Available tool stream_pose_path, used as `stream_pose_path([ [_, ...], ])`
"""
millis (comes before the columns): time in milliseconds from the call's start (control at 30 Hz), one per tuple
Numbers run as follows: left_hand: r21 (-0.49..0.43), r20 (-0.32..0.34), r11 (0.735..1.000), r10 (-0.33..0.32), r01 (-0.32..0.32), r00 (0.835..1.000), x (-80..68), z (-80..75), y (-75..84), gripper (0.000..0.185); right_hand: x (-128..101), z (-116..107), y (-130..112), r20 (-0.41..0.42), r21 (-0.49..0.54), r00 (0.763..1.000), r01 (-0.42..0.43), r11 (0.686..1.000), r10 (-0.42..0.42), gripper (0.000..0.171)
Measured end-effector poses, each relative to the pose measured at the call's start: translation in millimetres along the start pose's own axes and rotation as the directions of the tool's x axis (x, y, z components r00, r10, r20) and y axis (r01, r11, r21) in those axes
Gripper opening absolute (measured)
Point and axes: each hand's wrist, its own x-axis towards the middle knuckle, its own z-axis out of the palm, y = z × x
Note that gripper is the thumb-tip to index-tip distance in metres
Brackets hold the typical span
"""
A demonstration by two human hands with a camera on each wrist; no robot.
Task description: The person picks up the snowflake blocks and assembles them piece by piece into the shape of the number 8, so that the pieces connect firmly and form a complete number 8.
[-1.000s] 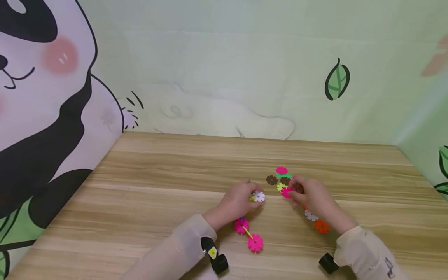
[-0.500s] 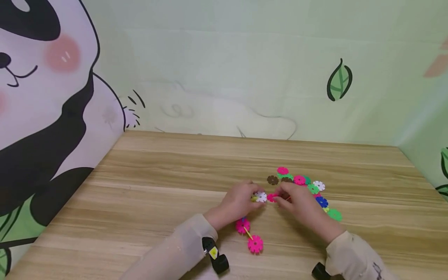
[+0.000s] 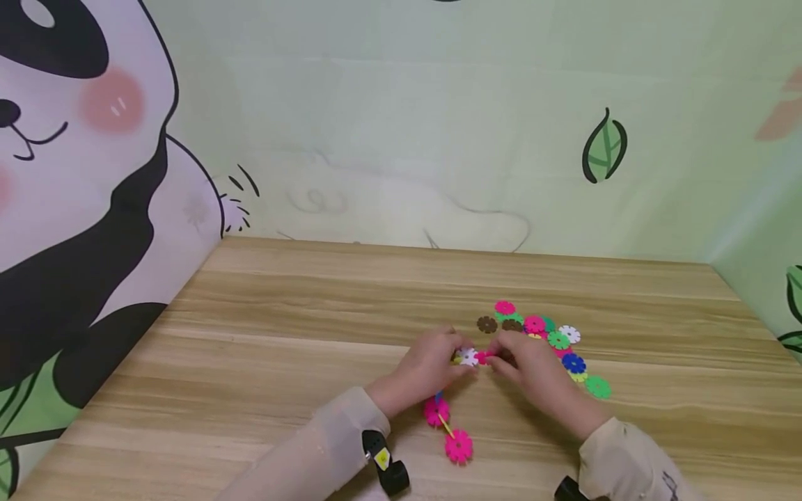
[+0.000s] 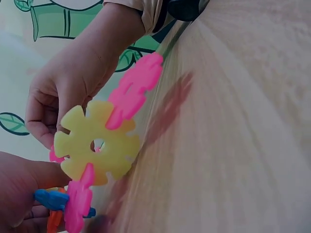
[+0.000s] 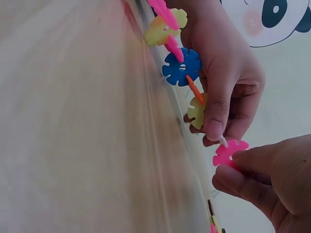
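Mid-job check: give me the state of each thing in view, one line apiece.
Chain, slotted together disc to disc.
Left hand, gripping the chain near its white disc.
Right hand, pinching a pink disc.
This pink disc, meeting the white disc at its edge; can't tell whether it is locked in.
Other discs, clustered on the table, several overlapping.

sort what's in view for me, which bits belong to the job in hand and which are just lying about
In the job:
left hand, holding the disc chain
white disc, in that hand too
pink disc, pinched by the right hand

Just lying about, though perhaps spare parts:
brown discs
loose blue disc
loose green discs
loose white disc
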Motion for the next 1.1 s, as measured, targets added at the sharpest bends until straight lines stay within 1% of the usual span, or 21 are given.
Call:
stream_pose_path([
  [167,0.034,-0.028,0.999,0.031,-0.030,0.999,-1.3,1.0,0.8,0.030,-2,4,0,-0.056,0.023,0.998,0.001,1.000,0.000,0.012],
  [300,0.060,-0.029,0.998,0.017,-0.015,0.999,-2.5,2.1,2.1,0.031,-2,8,0,-0.083,0.046,0.996,-0.015,0.999,0.019,0.010],
  [367,0.065,-0.026,0.998,0.005,-0.003,1.000,-3.2,2.9,2.6,0.032,-2,10,1,-0.094,0.046,0.995,-0.010,0.999,0.014,0.010],
  [533,0.059,-0.043,0.998,0.006,-0.004,0.999,-4.6,3.9,3.3,0.032,-2,13,3,-0.115,0.060,0.993,0.009,0.998,-0.002,0.010],
  [633,0.040,-0.048,0.999,0.004,-0.002,0.999,-4.3,3.8,2.3,0.031,-2,13,4,-0.103,0.089,0.995,-0.007,0.996,0.016,0.009],
  [733,0.034,-0.042,0.999,0.007,-0.006,0.999,-3.2,3.3,0.3,0.031,0,13,6,-0.065,0.123,0.997,-0.038,0.992,0.046,0.006],
  [833,0.047,-0.031,0.999,0.019,-0.018,0.999,-1.5,2.4,-1.3,0.031,2,13,8,-0.028,0.159,0.996,-0.075,0.984,0.081,0.005],
  [967,0.038,0.008,0.999,0.008,-0.008,1.000,1.1,-0.3,-2.2,0.035,4,11,11,-0.006,0.197,0.995,-0.096,0.976,0.099,0.007],
  [1100,0.005,0.055,1.000,-0.024,0.024,0.998,1.2,-3.0,-4.3,0.036,6,10,15,0.026,0.232,0.996,-0.084,0.969,0.080,0.007],
])
